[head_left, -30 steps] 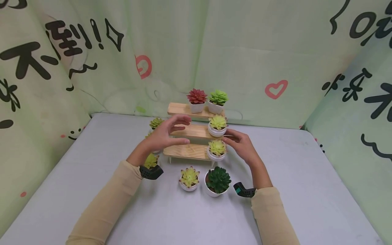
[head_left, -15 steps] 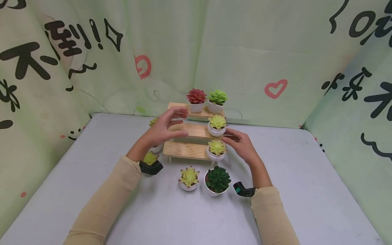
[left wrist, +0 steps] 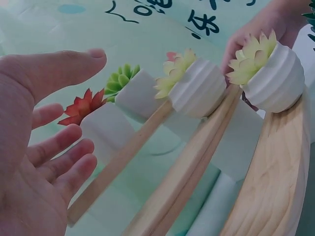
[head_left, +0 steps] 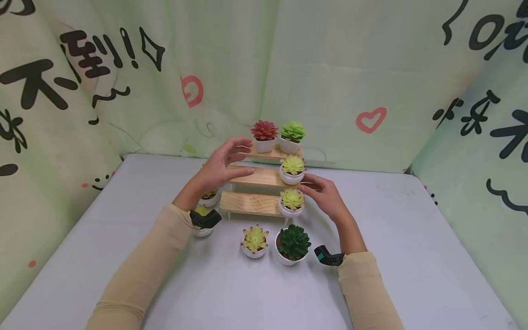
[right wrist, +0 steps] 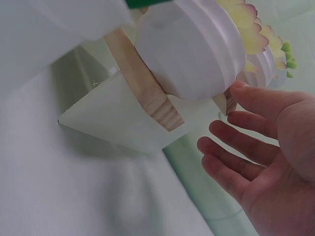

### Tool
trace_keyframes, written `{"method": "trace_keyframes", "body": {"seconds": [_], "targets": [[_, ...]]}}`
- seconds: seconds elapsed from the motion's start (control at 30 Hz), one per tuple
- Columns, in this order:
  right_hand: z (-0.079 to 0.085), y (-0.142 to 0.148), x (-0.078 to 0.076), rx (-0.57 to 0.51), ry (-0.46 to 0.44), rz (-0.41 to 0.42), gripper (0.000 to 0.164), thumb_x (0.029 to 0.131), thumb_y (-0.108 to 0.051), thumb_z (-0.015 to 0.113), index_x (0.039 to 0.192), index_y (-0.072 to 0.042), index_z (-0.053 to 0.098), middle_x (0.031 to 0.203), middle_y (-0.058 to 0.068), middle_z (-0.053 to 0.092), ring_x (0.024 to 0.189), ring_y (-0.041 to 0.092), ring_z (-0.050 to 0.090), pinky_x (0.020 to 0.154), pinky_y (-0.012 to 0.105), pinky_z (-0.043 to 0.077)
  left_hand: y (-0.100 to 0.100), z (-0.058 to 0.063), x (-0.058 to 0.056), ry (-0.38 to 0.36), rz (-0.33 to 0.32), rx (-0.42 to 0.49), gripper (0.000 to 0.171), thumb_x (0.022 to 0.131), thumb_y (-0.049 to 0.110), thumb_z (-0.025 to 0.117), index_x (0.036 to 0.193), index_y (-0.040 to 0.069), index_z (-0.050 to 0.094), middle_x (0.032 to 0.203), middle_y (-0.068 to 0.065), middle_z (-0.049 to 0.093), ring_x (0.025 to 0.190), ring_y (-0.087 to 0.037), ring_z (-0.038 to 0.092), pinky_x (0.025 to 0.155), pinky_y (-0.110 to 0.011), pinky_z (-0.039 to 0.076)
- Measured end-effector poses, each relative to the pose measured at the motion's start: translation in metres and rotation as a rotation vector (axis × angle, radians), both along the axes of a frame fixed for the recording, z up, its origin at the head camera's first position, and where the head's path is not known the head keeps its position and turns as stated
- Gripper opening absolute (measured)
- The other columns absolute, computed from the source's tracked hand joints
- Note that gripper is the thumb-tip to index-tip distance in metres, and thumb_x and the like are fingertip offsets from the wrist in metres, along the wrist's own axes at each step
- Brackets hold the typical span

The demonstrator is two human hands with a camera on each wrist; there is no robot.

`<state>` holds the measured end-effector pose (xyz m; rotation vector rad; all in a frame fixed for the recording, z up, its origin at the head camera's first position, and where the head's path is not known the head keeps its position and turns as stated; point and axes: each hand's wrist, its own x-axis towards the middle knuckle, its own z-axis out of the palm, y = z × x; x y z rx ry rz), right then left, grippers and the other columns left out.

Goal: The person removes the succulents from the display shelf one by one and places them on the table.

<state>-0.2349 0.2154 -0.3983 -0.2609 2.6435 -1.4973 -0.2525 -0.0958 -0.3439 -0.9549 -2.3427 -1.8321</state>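
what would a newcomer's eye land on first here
Probably the red succulent, standing beside a bright green succulent on the top shelf of the wooden stand. Next, perhaps the left hand and right hand, at either end of the stand, and the bold black lettering on the pale green curtain.

white table [head_left: 412, 256]: wooden stand [head_left: 251, 203], dark green plant [head_left: 294, 244], yellow plants [head_left: 255, 239]. top tier: red plant [head_left: 264, 131], bright green plant [head_left: 293, 132]; lower two tiers, one pale plant [head_left: 292, 199] each.

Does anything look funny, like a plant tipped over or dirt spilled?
No, nothing stands out. The red plant and bright green plant sit upright on the top shelf, and I see no spilled dirt. The left arm partly hides some pots, so I can't fully judge those.
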Motion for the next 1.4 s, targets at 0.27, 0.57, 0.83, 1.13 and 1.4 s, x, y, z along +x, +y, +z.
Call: {"method": "trace_keyframes", "body": {"seconds": [0.27, 0.57, 0.83, 1.13, 1.4], "targets": [[-0.001, 0.001, 0.001, -0.001, 0.001, 0.001, 0.053, 0.095, -0.034, 0.062, 0.141, -0.012, 0.050, 0.140, 0.014, 0.054, 0.130, 0.033, 0.051, 0.109, 0.052, 0.043, 0.000, 0.002, -0.005, -0.008, 0.004, 0.042, 0.067, 0.084, 0.004, 0.073, 0.142, 0.000, 0.038, 0.140, -0.016, 0.044, 0.131, -0.029, 0.045, 0.114, -0.042, 0.040], [-0.001, 0.001, 0.003, -0.004, 0.003, 0.010, 0.053, 0.095, -0.034, 0.062, 0.141, -0.011, 0.049, 0.140, 0.015, 0.054, 0.130, 0.033, 0.051, 0.110, 0.052, 0.042, 0.004, 0.006, -0.009, -0.032, 0.045, 0.047, 0.069, 0.086, 0.008, 0.072, 0.144, 0.006, 0.036, 0.145, -0.014, 0.042, 0.134, -0.028, 0.043, 0.115, -0.041, 0.039], [0.001, 0.000, 0.003, -0.016, -0.014, 0.011, 0.053, 0.095, -0.032, 0.061, 0.143, -0.012, 0.048, 0.141, 0.016, 0.053, 0.131, 0.034, 0.050, 0.110, 0.053, 0.042, 0.007, 0.009, -0.015, -0.024, 0.092, 0.033, 0.065, 0.086, 0.017, 0.073, 0.142, 0.014, 0.039, 0.143, -0.009, 0.044, 0.133, -0.021, 0.045, 0.114, -0.035, 0.041], [0.002, 0.001, 0.001, -0.014, -0.013, 0.014, 0.054, 0.096, -0.033, 0.061, 0.143, -0.012, 0.048, 0.141, 0.015, 0.053, 0.131, 0.034, 0.050, 0.110, 0.052, 0.042, 0.011, 0.014, -0.024, -0.048, 0.143, 0.016, 0.064, 0.086, 0.022, 0.074, 0.141, 0.012, 0.041, 0.140, -0.006, 0.047, 0.131, -0.022, 0.047, 0.113, -0.037, 0.042], [0.000, 0.001, 0.000, -0.016, -0.008, 0.018, 0.055, 0.095, -0.036, 0.061, 0.143, -0.012, 0.048, 0.140, 0.015, 0.053, 0.130, 0.034, 0.051, 0.110, 0.053, 0.042, 0.017, 0.016, -0.033, -0.045, 0.177, -0.007, 0.067, 0.087, 0.022, 0.073, 0.143, 0.011, 0.038, 0.140, -0.007, 0.047, 0.130, -0.023, 0.047, 0.111, -0.036, 0.043]]}}
